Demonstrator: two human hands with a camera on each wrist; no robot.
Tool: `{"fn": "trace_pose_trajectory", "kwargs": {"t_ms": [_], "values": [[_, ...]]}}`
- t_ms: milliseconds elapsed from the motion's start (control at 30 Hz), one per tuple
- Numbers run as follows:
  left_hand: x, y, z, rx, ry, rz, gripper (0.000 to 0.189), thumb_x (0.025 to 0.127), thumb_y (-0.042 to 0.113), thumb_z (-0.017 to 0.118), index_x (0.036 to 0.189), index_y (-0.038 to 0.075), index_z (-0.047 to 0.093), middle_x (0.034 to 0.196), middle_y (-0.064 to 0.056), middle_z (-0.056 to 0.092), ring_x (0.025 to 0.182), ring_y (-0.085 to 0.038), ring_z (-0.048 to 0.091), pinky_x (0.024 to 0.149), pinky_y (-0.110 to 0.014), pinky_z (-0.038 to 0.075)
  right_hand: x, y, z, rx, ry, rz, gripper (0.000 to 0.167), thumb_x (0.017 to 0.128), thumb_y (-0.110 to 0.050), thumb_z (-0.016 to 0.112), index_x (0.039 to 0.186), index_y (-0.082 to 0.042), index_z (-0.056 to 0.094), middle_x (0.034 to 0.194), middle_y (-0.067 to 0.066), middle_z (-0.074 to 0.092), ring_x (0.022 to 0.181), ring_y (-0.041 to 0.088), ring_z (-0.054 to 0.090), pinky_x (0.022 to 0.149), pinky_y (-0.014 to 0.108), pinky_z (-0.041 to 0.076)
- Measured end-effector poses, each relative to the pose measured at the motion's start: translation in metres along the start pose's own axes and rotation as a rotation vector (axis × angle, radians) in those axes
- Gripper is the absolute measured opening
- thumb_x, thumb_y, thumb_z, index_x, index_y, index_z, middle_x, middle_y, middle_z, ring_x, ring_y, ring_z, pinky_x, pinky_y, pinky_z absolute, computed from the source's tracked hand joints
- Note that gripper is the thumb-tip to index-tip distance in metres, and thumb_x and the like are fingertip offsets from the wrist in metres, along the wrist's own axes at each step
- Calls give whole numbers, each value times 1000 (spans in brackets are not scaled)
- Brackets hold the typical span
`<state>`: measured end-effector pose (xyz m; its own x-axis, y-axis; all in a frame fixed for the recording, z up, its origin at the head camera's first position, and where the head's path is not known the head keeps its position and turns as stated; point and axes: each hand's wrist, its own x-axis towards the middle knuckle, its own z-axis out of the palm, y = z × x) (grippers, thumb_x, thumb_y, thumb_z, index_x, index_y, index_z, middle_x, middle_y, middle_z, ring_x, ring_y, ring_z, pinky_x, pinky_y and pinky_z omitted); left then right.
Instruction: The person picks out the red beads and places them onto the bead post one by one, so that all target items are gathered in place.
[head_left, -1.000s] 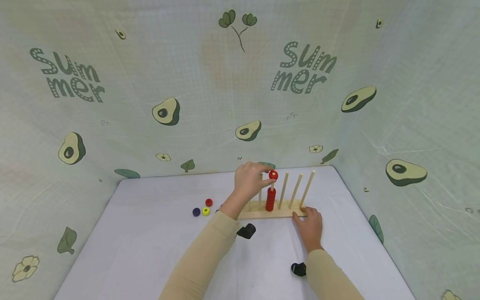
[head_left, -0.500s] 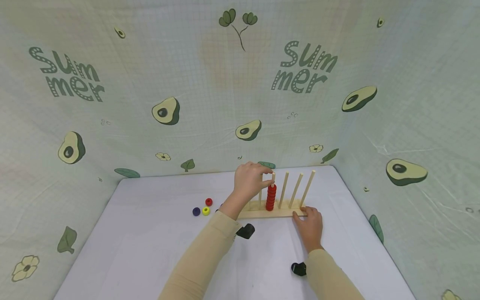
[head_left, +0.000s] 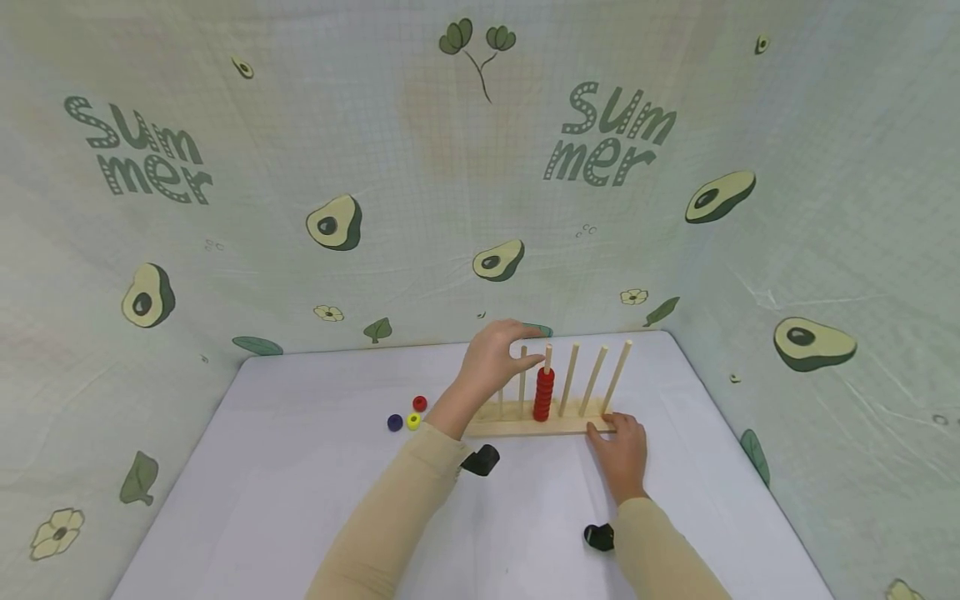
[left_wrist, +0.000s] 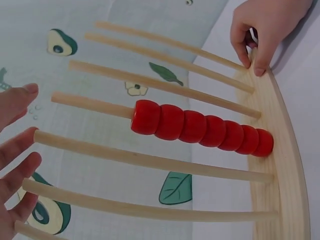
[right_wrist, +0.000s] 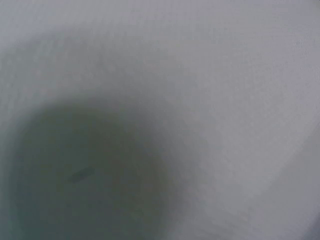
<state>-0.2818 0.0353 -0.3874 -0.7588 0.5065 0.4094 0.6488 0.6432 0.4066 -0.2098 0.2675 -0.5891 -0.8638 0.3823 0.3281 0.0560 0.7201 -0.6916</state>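
Note:
A wooden peg stand with several upright rods stands toward the back right of the table. One rod carries a stack of red beads, and bare wood shows above the top bead. My left hand is beside that rod's upper end, thumb and fingers spread apart with nothing between them. In the left wrist view its fingertips are close to the tips of neighbouring bare rods. My right hand pinches the right end of the stand's base between thumb and fingers. The left forearm hides part of the stand's left side.
Left of the stand lie loose beads: one red, one yellow and one dark blue. A printed cloth wall rises behind the white table. The right wrist view shows only a blurred pale surface with a dark round shadow.
A red bead held at the rod's tip has been let go and dropped onto the red stack. My left hand has then opened and drawn slightly left. The right hand keeps its hold.

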Motion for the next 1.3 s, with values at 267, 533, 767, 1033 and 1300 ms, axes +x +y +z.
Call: {"fn": "trace_pose_trajectory", "kwargs": {"t_ms": [267, 533, 767, 1033, 1300], "values": [[-9, -7, -13, -48, 37, -9, 35, 86, 28, 77, 119, 19, 70, 119, 2, 66, 113, -17, 58, 97, -32, 45, 1, 0, 0, -9, -4, 14, 37, 81, -17, 78, 105, 8, 66, 111, 27, 59, 106, 42, 50, 94, 51, 39], [-19, -20, -23, -77, 88, -47, 40, 84, 28, 78, 121, 15, 68, 123, -1, 65, 126, -23, 51, 105, -40, 40, 0, 1, -1, -12, 7, 7, 37, 80, -18, 78, 104, 9, 67, 110, 27, 59, 104, 42, 51, 93, 51, 39], [-34, -32, -29, -111, 116, -91, 42, 84, 27, 79, 122, 14, 68, 125, -3, 63, 124, -24, 51, 102, -41, 42, 0, 4, 2, -8, 2, 17, 37, 81, -20, 78, 104, 8, 67, 110, 26, 59, 105, 41, 50, 94, 50, 38], [-50, -45, -36, -107, 121, -143, 41, 84, 25, 79, 122, 14, 67, 121, -2, 63, 112, -21, 58, 95, -39, 47, 1, 3, 3, 2, 20, -1, 37, 80, -19, 78, 103, 8, 67, 109, 26, 59, 104, 42, 50, 93, 51, 38], [-65, -62, -36, -124, 110, -198, 42, 84, 26, 79, 122, 14, 67, 120, -1, 63, 107, -21, 58, 90, -39, 49, 0, 4, 3, 3, 18, 5, 37, 80, -19, 78, 103, 8, 67, 110, 27, 59, 105, 42, 51, 94, 50, 38]]}}
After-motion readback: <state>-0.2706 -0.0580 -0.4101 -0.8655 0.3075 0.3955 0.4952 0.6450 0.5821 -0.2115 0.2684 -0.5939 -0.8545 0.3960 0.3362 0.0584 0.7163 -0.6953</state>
